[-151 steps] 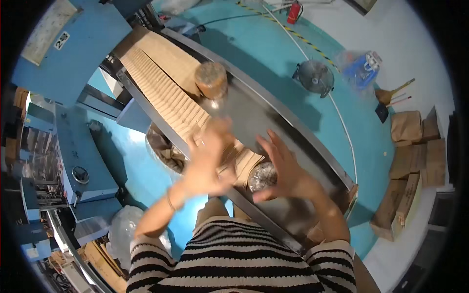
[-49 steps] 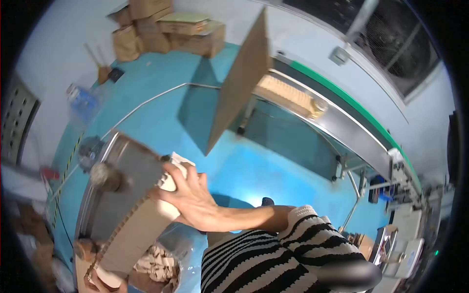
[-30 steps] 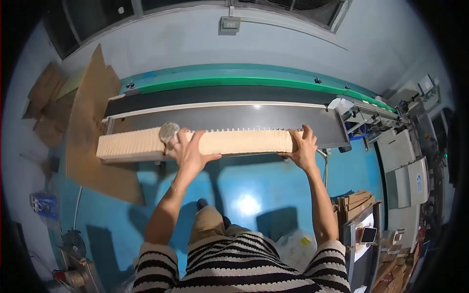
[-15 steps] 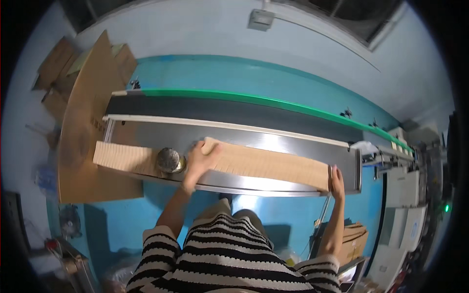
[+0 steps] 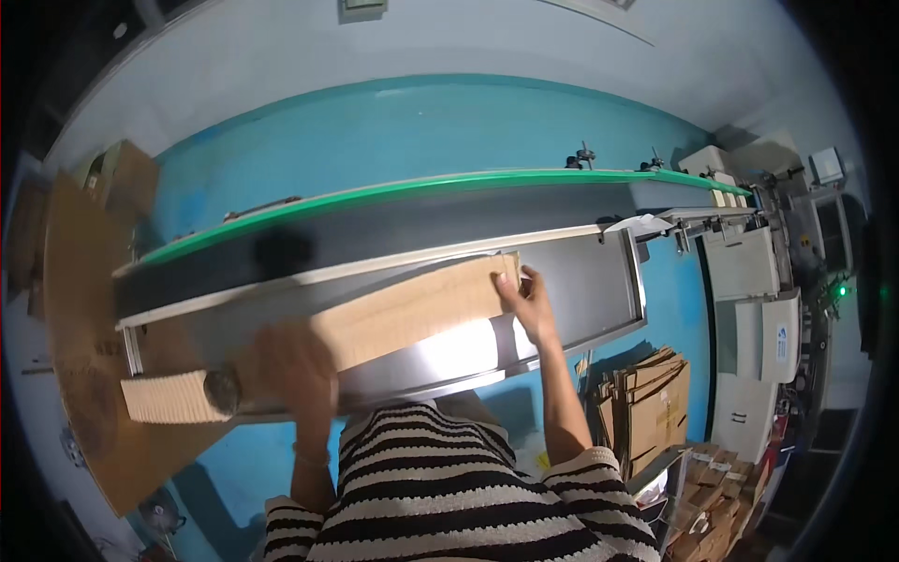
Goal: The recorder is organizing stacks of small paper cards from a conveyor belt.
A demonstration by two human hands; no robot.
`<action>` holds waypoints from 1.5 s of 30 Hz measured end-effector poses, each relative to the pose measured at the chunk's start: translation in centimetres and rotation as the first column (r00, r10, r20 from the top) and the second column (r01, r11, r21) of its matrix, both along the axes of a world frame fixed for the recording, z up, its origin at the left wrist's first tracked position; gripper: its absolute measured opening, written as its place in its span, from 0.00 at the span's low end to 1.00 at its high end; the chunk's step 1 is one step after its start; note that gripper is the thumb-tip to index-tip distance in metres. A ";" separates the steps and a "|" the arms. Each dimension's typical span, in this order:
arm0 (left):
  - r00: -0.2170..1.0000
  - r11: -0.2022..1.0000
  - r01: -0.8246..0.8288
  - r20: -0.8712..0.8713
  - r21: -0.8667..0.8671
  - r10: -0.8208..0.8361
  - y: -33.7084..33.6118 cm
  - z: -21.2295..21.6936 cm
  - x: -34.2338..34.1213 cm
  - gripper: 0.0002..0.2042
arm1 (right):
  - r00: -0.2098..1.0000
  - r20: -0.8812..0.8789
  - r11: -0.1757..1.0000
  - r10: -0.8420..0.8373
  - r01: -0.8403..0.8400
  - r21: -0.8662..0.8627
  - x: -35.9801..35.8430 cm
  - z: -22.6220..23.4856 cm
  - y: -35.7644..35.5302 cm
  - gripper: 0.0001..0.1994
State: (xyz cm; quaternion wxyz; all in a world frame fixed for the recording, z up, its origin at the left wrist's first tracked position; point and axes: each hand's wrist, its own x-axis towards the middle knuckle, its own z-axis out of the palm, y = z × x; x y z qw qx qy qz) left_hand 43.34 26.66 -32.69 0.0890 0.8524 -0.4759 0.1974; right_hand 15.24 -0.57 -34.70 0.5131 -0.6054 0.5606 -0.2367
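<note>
Tray (image 5: 582, 302) extends rightward past stack (image 5: 417, 314); hands (image 5: 300, 365) (image 5: 531, 309) at ends.

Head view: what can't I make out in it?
- Left hand, head view: blur smears it, so how it grips, if at all, is unclear.
- Left end of the cardboard row, head view: hidden by that blurred hand.
- Wall box, head view: cut off by the top edge.
- Blue label, head view: too small to read.
</note>
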 end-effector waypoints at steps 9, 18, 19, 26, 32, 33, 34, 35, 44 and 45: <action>0.403 0.727 0.672 -0.754 -0.141 -0.519 -27.2 0.0 -9.1 0.45 | 0.984 0.174 0.972 -0.033 -0.009 0.235 -1.0 0.6 -2.1 0.23; 0.003 0.549 0.824 -0.967 -0.142 -0.255 -30.0 0.7 -8.4 0.32 | 0.978 0.207 0.966 0.002 -0.055 0.253 -2.8 -1.4 -4.1 0.17; 0.001 0.544 0.827 -0.967 -0.142 -0.254 -29.9 0.7 -8.4 0.32 | 0.985 0.167 0.972 0.036 -0.073 0.223 -2.8 -1.6 -4.3 0.17; -0.053 0.578 0.787 -0.957 -0.215 -0.284 -29.0 -0.2 -8.2 0.31 | 0.977 -0.080 0.974 0.196 -0.185 0.128 -1.9 1.5 -5.7 0.16; -0.052 0.535 0.806 -0.931 -0.253 -0.361 -29.2 -0.5 -7.9 0.33 | 0.957 0.290 0.948 0.020 -0.110 0.298 -2.3 -1.5 -5.5 0.13; -0.036 0.528 0.822 -0.945 -0.213 -0.325 -29.3 -0.3 -7.9 0.33 | 0.957 0.289 0.949 0.019 -0.108 0.298 -2.4 -1.8 -5.5 0.13; -0.038 0.525 0.823 -0.945 -0.214 -0.325 -29.2 -0.2 -7.9 0.33 | 0.960 0.280 0.947 -0.018 -0.073 0.312 -2.6 -2.2 -5.5 0.13; -0.031 0.544 0.815 -0.953 -0.199 -0.302 -29.2 -0.2 -8.0 0.33 | 0.961 0.271 0.945 -0.056 -0.036 0.325 -2.8 -2.5 -5.5 0.13; 0.009 0.570 0.800 -0.946 -0.188 -0.325 -29.1 -0.6 -7.9 0.30 | 0.852 -0.436 0.843 0.290 -0.443 -0.304 -2.5 3.0 -5.5 0.11; 0.010 0.572 0.800 -0.949 -0.182 -0.315 -29.0 -0.5 -7.8 0.31 | 0.869 -0.368 0.849 0.331 -0.444 -0.286 -1.6 3.1 -5.3 0.12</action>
